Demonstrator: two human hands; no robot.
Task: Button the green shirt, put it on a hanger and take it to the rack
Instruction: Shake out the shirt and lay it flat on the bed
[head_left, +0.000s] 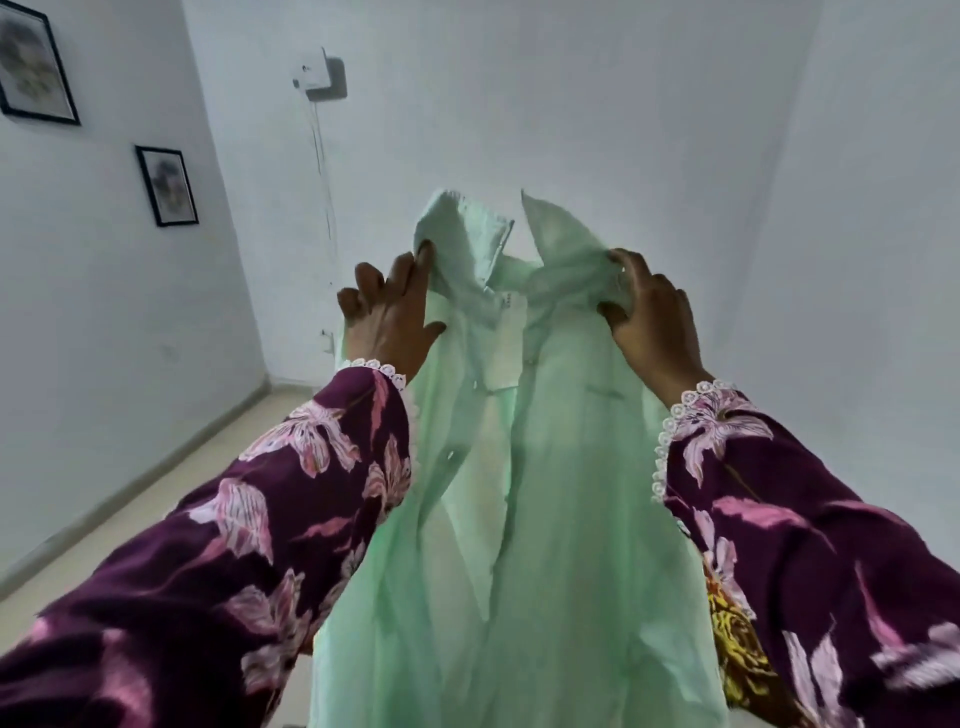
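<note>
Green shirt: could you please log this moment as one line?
left hand grips collar | right hand grips collar | green shirt held up, unbuttoned | no hanger visible

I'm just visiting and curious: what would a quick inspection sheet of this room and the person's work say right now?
Surface: pale floor; no table seen.
Job's things: light green thin shirt held up in the air by its collar, front open; no hanger or rack seen.
Clutter: nothing seen.
Grippers: left hand pinches the collar's left side; right hand grips its right side.
Cables: thin wire hanging from a white wall box.
Surroundings: white walls; two black-framed pictures.
</note>
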